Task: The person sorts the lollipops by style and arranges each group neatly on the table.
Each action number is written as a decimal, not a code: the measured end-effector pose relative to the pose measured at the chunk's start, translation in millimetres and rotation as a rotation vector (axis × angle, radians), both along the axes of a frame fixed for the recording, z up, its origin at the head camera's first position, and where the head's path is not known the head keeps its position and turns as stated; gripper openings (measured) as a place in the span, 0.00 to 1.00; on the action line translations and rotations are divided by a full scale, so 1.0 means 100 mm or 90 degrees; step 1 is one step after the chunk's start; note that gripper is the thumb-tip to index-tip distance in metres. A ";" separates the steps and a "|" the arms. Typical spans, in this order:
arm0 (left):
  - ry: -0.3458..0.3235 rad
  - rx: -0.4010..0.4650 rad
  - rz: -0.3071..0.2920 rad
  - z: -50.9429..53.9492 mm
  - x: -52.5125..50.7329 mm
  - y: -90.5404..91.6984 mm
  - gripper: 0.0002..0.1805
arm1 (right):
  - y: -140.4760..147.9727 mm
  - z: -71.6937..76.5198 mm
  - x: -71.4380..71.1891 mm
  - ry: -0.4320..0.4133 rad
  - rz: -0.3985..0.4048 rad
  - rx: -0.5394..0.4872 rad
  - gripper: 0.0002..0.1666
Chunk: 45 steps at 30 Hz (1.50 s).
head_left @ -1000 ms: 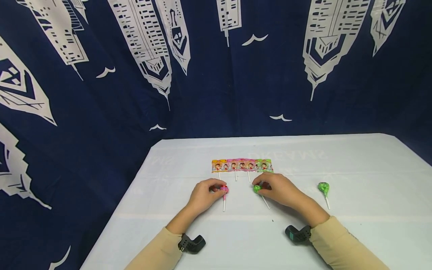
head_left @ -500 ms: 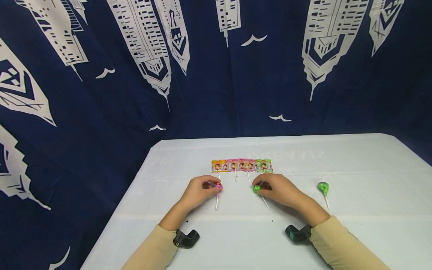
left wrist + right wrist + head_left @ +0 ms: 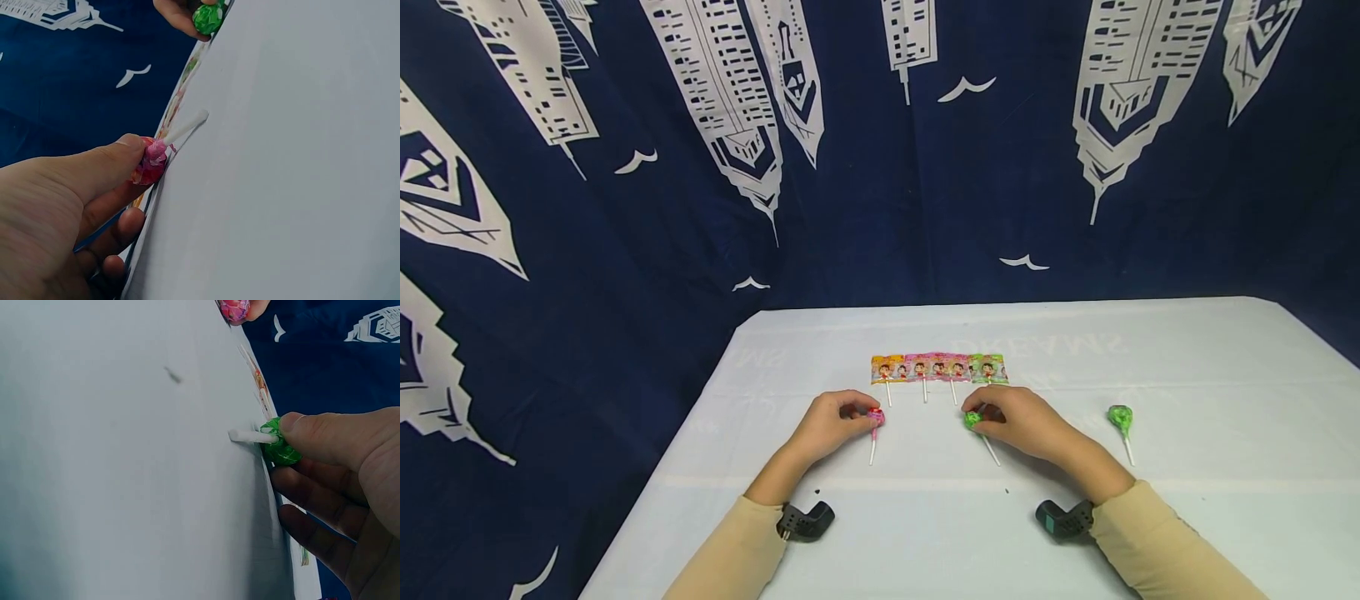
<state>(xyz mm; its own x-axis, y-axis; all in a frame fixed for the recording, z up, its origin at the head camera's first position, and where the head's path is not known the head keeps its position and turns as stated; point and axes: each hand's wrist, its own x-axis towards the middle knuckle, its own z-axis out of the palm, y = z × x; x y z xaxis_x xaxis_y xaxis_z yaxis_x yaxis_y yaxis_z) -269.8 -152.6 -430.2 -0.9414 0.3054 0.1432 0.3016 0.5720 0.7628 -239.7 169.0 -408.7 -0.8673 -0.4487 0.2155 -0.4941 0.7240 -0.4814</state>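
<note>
Left hand [image 3: 827, 429]: pinching pink lollipop [image 3: 876, 417] by its head. Right hand [image 3: 1018, 421]: pinching green lollipop [image 3: 972, 419] likewise, at desk [image 3: 925, 533]. Advisable: light, even thumb pressure. Lettering [image 3: 1039, 344] beyond right hand: faint, inverted, apparently "DREAMS". Lollipop row [image 3: 937, 367] beyond both hands: brand illegible.

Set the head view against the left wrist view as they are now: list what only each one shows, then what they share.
Only the head view: the lone green lollipop right of the person's right hand, the tan sleeves and the black wrist devices.

Only the left wrist view: close detail of the left hand, including its thumbnail, and the gathered pink wrapper end.

Both: the left hand pinching the pink lollipop, the right hand holding another green lollipop, the white table and the blue backdrop.
</note>
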 end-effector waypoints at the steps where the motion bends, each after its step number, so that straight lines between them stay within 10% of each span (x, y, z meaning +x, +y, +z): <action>1: -0.001 -0.002 -0.001 0.00 0.00 0.00 0.10 | 0.00 0.00 0.00 0.001 0.000 0.000 0.14; 45: -0.005 0.029 -0.040 -0.14 -0.09 -0.10 0.10 | -0.26 0.15 -0.06 -0.033 0.059 -0.162 0.12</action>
